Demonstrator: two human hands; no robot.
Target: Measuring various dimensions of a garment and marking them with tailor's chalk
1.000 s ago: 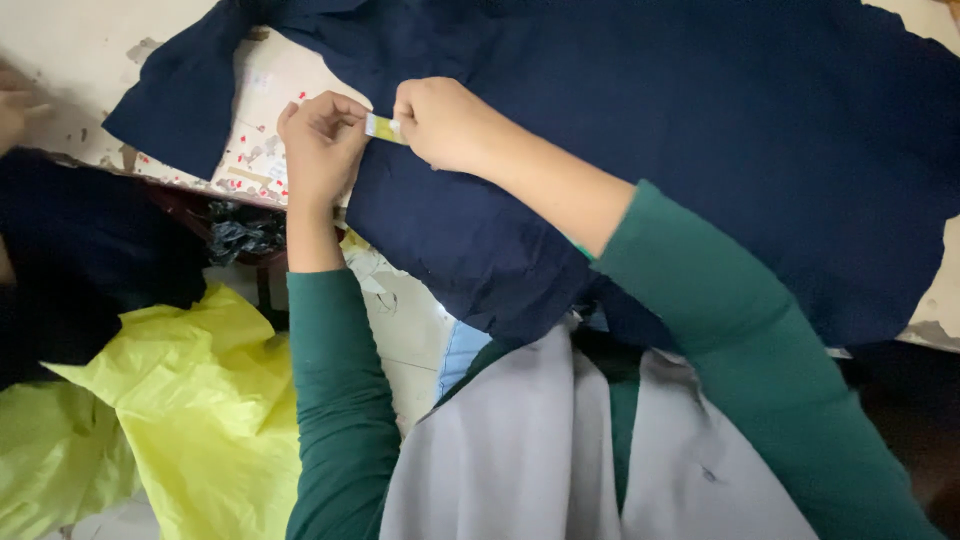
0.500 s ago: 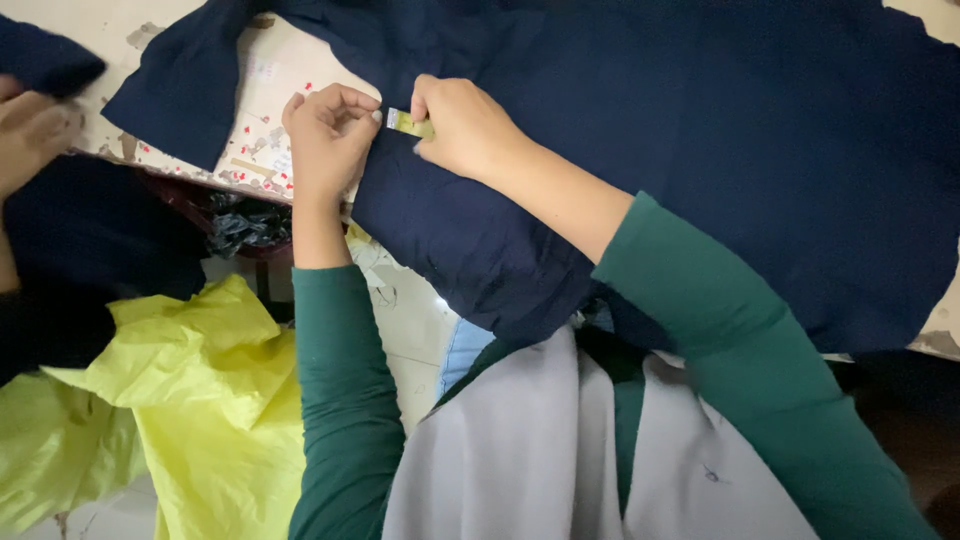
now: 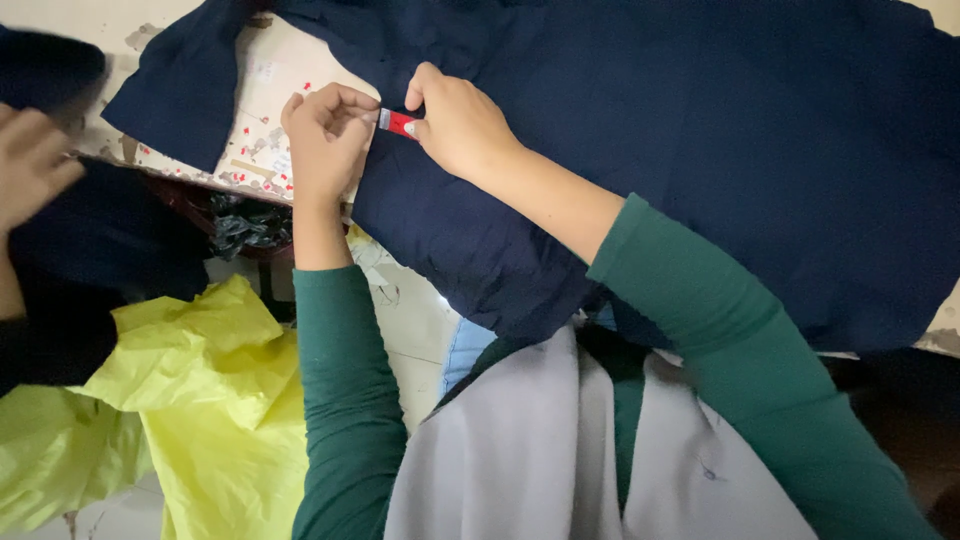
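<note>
I am seeing my left hand [image 3: 328, 135] and right hand [image 3: 458, 122] pinching a small tag [image 3: 398, 123] between them, now showing its red side where a yellowish one showed before. Both are drifting rightward along the navy cloth's [image 3: 650, 130] edge beneath them. Left of mine, another person's hand [image 3: 30, 165] is gripping dark fabric.

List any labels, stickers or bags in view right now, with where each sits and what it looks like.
Small tag: pinched between the left hand and right hand, over the navy fabric; a short strip, red with a pale end.
Small stickers: scattered over the pale table top by the fabric's edge; tiny red and white bits.
Plastic bag: lower left, crumpled, yellow-green.
</note>
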